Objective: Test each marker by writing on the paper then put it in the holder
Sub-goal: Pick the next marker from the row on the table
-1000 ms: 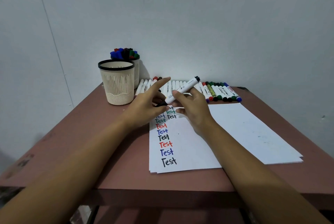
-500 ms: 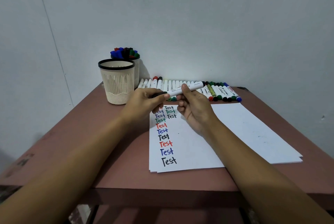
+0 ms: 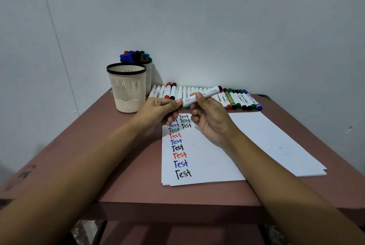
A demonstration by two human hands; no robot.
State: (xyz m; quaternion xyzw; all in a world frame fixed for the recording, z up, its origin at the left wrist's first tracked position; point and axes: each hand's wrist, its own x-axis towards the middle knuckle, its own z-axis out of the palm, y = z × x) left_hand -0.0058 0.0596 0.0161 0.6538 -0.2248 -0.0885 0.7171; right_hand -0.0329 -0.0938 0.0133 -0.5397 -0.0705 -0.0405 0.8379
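White marker point(image 3: 211, 92): held up in the air over the far end of the paper, tipped a little, black end higher and to the right, just in front of the row at the table's far edge.
Left hand point(image 3: 158, 110): fingers curled tight round the left end of the white marker; that end hidden, so could not tell about a cap.
Right hand point(image 3: 213, 120): thumb on top and fingers under, pinched on the middle of the white marker.
Paper point(image 3: 207, 157): white pile, lay flat from the middle of the table toward the front edge and the right edge.
Words point(image 3: 179, 155): "Test" many times down the left side of the top sheet, in black, blue, red and green.
Front holder point(image 3: 127, 88): cream cup with a black rim, stood upright near the far left corner.
Back holder point(image 3: 148, 78): stood just behind the front holder, stuffed with markers, coloured caps up.
Row of markers point(image 3: 173, 92): lay side by side along the far edge, by the wall.
Table point(image 3: 118, 165): reddish brown.
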